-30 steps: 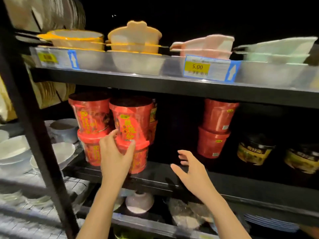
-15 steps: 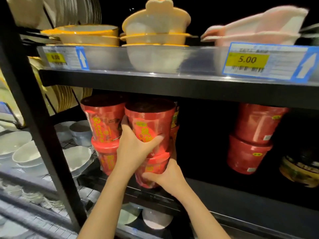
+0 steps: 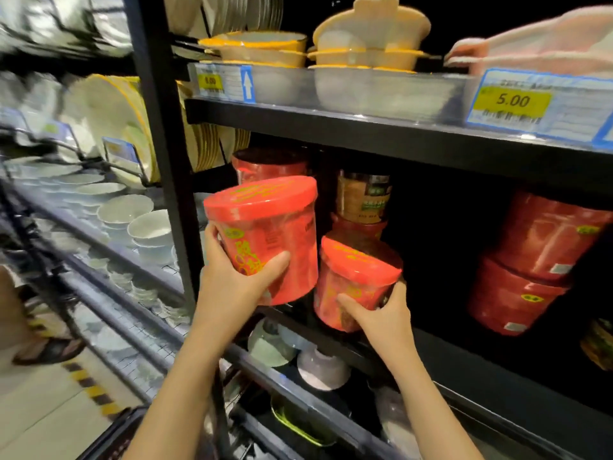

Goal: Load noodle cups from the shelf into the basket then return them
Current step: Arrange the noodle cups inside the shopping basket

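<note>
Both hands are full — the left hand [image 3: 232, 287] wraps a red noodle cup [image 3: 265, 237] held clear of the black shelf [image 3: 481, 370], the right hand [image 3: 381, 313] grips a second red cup [image 3: 355, 280] at the shelf's front edge. Cream bowls [image 3: 368, 51] sit on the board above — white dishes [image 3: 122, 207] fill the neighbouring rack.

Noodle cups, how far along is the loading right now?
Early on. Done: two red cups are off their stack. In hand: the left hand grips one noodle cup, the right hand grips a second cup, both just in front of the shelf. Left: more red cups sit on it; no cup shows in a basket; returning comes later.
</note>
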`<act>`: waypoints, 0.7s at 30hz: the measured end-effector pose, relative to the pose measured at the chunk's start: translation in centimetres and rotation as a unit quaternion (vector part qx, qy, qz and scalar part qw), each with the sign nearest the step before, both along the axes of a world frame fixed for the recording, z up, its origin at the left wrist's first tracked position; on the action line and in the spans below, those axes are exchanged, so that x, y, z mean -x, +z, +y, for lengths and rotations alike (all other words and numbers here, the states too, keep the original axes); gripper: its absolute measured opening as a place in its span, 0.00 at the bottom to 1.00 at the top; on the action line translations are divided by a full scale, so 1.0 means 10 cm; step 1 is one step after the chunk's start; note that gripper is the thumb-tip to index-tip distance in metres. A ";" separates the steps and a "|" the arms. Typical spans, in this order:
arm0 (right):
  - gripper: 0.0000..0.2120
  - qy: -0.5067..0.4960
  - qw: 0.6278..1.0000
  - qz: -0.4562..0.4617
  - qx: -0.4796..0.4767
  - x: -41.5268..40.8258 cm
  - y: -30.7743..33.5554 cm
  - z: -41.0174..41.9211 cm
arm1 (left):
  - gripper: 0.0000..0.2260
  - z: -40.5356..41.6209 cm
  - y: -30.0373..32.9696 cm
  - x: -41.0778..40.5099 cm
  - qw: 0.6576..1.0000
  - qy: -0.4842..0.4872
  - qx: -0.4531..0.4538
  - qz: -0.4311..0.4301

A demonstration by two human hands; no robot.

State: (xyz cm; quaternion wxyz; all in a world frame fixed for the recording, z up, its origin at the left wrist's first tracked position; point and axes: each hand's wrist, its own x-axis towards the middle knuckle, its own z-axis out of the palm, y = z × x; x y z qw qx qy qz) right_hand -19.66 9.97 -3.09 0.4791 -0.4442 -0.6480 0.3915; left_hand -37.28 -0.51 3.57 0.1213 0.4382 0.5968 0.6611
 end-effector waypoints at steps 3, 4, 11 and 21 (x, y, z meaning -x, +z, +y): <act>0.41 0.043 0.999 0.025 -0.019 -0.07 0.08 -0.24 | 0.49 -0.41 -0.14 0.04 0.999 0.049 0.011 -0.014; 0.44 0.065 0.997 0.033 -0.016 -0.06 0.09 -0.34 | 0.49 -0.55 -0.21 0.06 0.997 0.067 0.015 -0.018; 0.38 0.227 0.968 0.066 0.089 0.18 -0.35 -1.04 | 0.46 -1.53 -0.92 0.20 0.976 0.197 0.066 -0.073; 0.66 0.332 0.903 -0.042 0.268 0.78 -1.59 -1.66 | 0.55 -2.79 -2.27 0.39 0.883 0.326 0.229 -0.249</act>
